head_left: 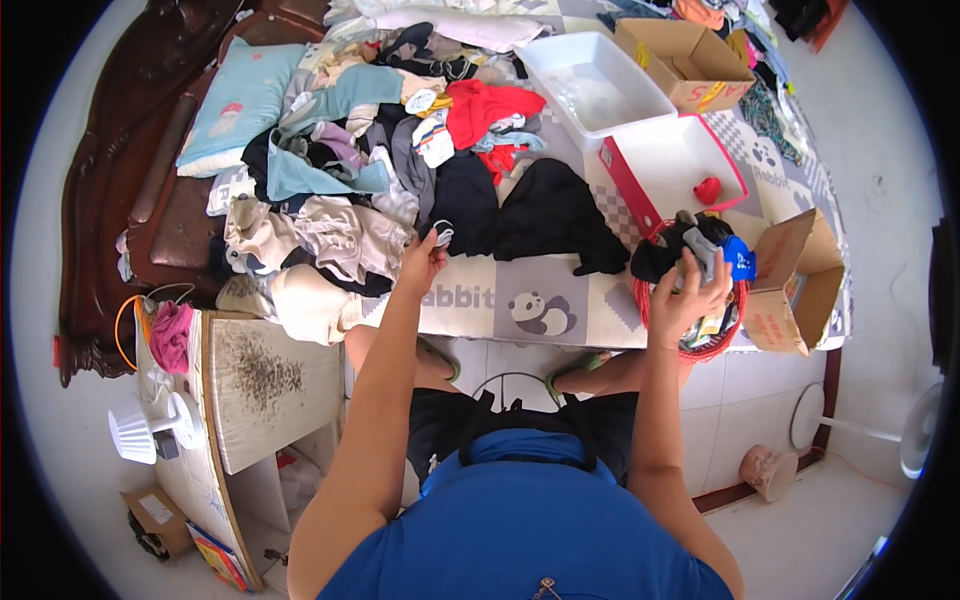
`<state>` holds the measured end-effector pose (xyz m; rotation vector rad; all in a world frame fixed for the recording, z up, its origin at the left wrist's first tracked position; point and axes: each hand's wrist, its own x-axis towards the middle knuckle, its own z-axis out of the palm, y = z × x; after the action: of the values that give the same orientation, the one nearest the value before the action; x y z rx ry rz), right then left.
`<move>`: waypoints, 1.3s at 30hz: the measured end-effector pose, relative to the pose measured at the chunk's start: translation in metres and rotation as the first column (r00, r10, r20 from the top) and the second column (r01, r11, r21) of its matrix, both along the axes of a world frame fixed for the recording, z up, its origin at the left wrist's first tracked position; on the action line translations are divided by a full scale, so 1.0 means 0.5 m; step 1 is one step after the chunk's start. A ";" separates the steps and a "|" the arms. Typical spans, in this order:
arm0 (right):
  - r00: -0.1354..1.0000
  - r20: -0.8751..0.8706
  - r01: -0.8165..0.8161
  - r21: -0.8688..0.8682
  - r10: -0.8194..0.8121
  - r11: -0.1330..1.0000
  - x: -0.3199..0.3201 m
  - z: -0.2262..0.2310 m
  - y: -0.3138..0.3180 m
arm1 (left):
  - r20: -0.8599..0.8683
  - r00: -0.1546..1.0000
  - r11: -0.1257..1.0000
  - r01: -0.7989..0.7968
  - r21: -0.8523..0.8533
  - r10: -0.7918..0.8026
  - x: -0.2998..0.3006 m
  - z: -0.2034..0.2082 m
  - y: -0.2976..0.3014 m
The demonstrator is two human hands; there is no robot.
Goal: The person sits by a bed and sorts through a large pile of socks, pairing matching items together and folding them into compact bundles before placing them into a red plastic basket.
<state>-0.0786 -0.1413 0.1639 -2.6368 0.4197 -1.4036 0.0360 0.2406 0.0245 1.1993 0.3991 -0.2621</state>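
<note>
My left hand [425, 264] is at the front edge of the clothes pile, its fingers closed. Against its fingertips is a small black-and-white item [443, 234], too small to name. A spread-out black garment [555, 212] lies to its right on the bed. My right hand [692, 296] is over a round red basket [738, 318], fingers closed round a small piece of grey cloth [703, 250]. Black cloth [654, 260] and a blue piece [740, 258] bulge from the basket beside it.
Behind the basket stand a pink-and-white box [665, 182] with a red heart-shaped thing [707, 190], a white plastic tub [600, 85] and a cardboard box [690, 62]. Another open carton [800, 285] is right of the basket. A wooden cabinet [265, 385] stands at left.
</note>
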 end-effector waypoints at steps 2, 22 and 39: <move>0.986 0.021 -0.164 0.045 0.163 0.985 -0.004 -0.004 0.025 | -0.021 0.999 0.987 0.033 -0.157 -0.037 -0.024 0.005 0.004; 0.483 -0.205 -0.173 0.931 0.851 0.322 -0.044 -0.088 0.183 | 0.461 0.586 0.554 -0.024 0.832 -0.667 -0.232 0.153 -0.246; 0.978 -0.187 -0.022 0.334 0.089 0.942 -0.091 -0.029 -0.014 | 0.358 0.562 0.204 -0.319 0.926 -0.745 -0.077 0.129 -0.249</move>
<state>-0.1240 -0.1481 0.1494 -2.4933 0.5443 -0.9550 -0.0025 0.1160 0.0893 2.5509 -0.6831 0.4021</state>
